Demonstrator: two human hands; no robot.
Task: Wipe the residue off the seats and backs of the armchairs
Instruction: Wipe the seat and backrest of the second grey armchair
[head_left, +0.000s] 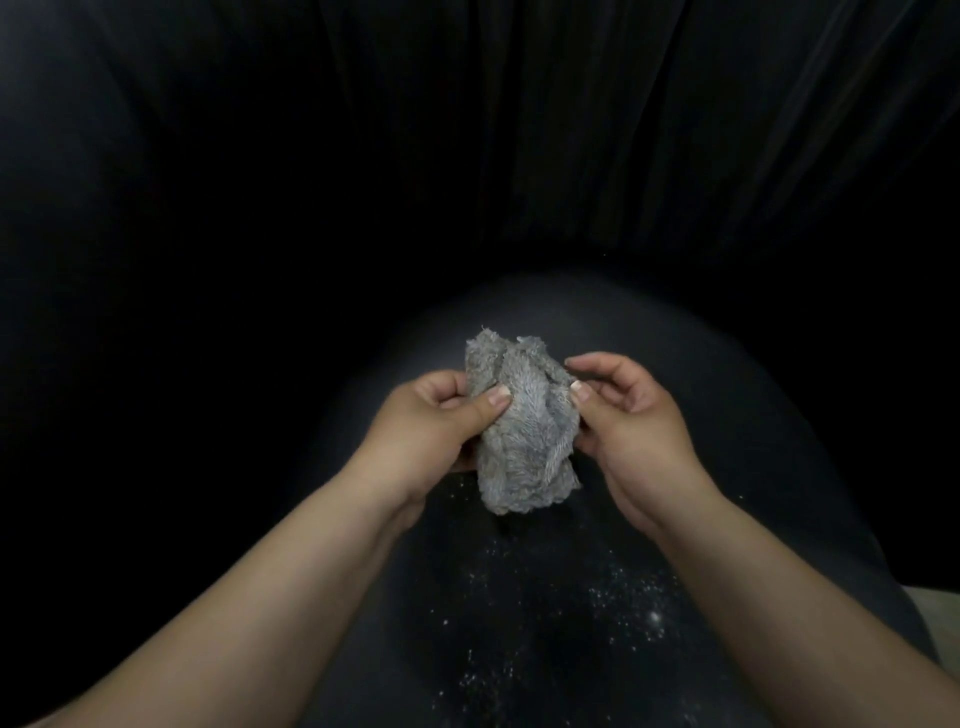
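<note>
A crumpled grey fluffy cloth (522, 431) hangs bunched between both hands above the dark armchair seat (727, 441). My left hand (436, 421) pinches the cloth's left side with thumb and fingers. On the other side, my right hand (628, 415) grips its right edge the same way. White specks of residue (597, 608) lie scattered over the near part of the seat, below the cloth. The black pleated chair back (519, 130) rises behind the seat and is very dark.
Dark armrests or chair sides fill the left (130, 312) and right edges of the view. A small strip of pale floor (935, 608) shows at the lower right.
</note>
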